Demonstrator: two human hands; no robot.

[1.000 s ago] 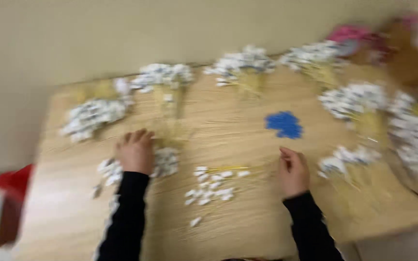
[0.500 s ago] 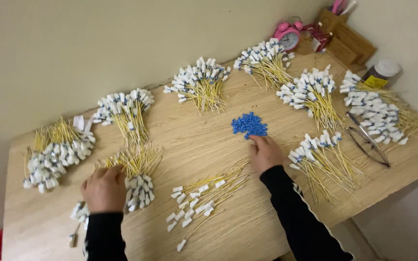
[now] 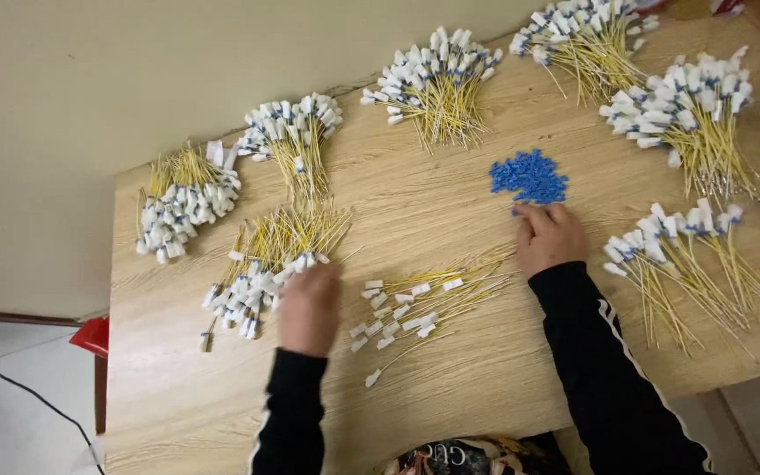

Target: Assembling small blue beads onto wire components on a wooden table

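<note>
- A bundle of yellow wires with white tags [image 3: 261, 268] lies fanned on the wooden bench [image 3: 450, 387].
- The left hand [image 3: 308, 306] rests on that bundle's tagged end, fingers curled over it; whether it grips any wire cannot be told.
- A loose spread of tagged wires [image 3: 415, 303] lies between the hands.
- The right hand [image 3: 549, 236] is relaxed, fingertips touching the pile of small blue pieces [image 3: 529, 176].

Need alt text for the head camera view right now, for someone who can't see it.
A person's left hand rests on a bundle of yellow wires with white tags, while the right hand touches the edge of a pile of small blue pieces on a wooden table. More tagged wire bundles fan out around them.
</note>
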